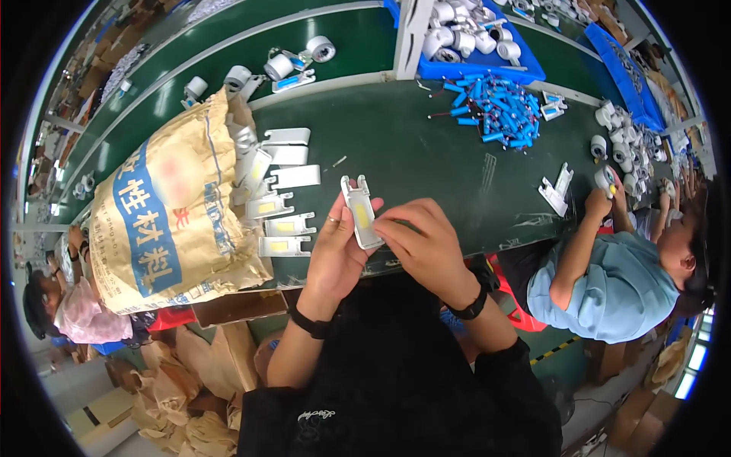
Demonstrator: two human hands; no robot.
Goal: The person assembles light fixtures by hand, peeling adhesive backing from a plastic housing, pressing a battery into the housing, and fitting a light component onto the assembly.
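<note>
My left hand [333, 255] is closed round a white plastic lamp housing [371, 238] with two prongs at its far end and a yellow LED panel [361, 214] in its middle. My right hand [430, 247] has its thumb and forefinger pinched at the right edge of that housing; whether something small sits between the fingertips I cannot tell. Left of my hands, similar white housings [288, 225] lie in a column, the nearer ones with yellow panels facing up, the farther ones [297, 177] showing plain white backs.
A large paper sack [164, 206] stands at the left with more housings at its mouth. Blue wired batteries [499, 107] are heaped at the far side of the green table [365, 122], below a blue bin [483, 70] of white lamp heads. A co-worker [609, 266] sits at the right.
</note>
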